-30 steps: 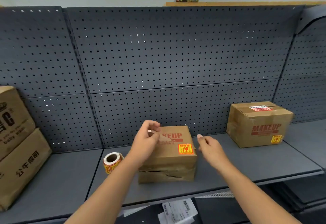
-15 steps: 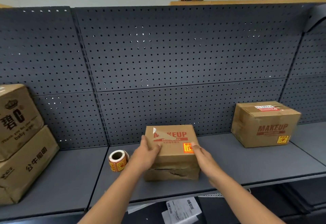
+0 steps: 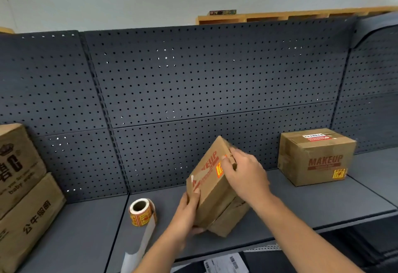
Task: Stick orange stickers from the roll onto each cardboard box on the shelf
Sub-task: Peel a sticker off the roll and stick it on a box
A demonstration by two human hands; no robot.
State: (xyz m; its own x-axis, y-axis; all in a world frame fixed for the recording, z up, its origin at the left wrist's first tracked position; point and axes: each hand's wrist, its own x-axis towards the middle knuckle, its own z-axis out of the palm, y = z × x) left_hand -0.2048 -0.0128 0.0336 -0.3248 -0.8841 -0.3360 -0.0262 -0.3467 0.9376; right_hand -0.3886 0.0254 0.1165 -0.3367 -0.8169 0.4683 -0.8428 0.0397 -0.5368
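A small MAKEUP cardboard box is lifted and tilted above the shelf, an orange sticker on its printed face. My left hand grips its lower left corner. My right hand holds its upper right edge, partly covering the sticker. The orange sticker roll stands on the shelf to the left, its white backing strip trailing over the front edge. A second MAKEUP box with an orange sticker sits at the right.
Two larger cardboard boxes are stacked at the far left of the shelf. A dark pegboard wall backs the shelf. Papers lie on the level below the front edge.
Both hands closed on the small box and lifted it off the shelf, tilting it clockwise. The camera moved closer and lower.
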